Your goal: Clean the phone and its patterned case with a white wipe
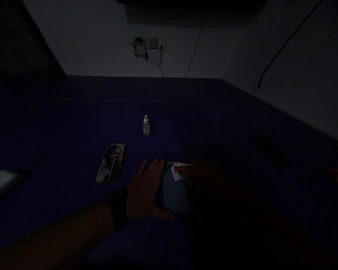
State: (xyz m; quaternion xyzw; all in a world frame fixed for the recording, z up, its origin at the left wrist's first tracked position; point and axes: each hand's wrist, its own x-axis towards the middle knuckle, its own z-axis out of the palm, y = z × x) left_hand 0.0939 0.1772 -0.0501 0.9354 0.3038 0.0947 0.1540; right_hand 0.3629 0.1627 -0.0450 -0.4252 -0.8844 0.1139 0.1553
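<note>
A phone [175, 197] lies back side up on the dark blue surface, its camera lenses at the far end. My left hand [146, 189], with a dark watch [118, 206] on the wrist, lies flat with fingers spread along the phone's left edge. The left thumb reaches over the phone's near end. In my right hand [198, 174] a white wipe [178, 173] is pinched and pressed on the phone's back, beside the lenses. Deep shadow hides much of the right hand and forearm. Left of my left hand lies a patterned phone case [112, 164].
A small dropper bottle [146, 126] stands upright beyond the hands. A dark flat object [269, 150] lies to the right. At the left edge is a white box-like thing [2, 183]. Wall sockets [149, 43] with cables are at the back. The room is dim.
</note>
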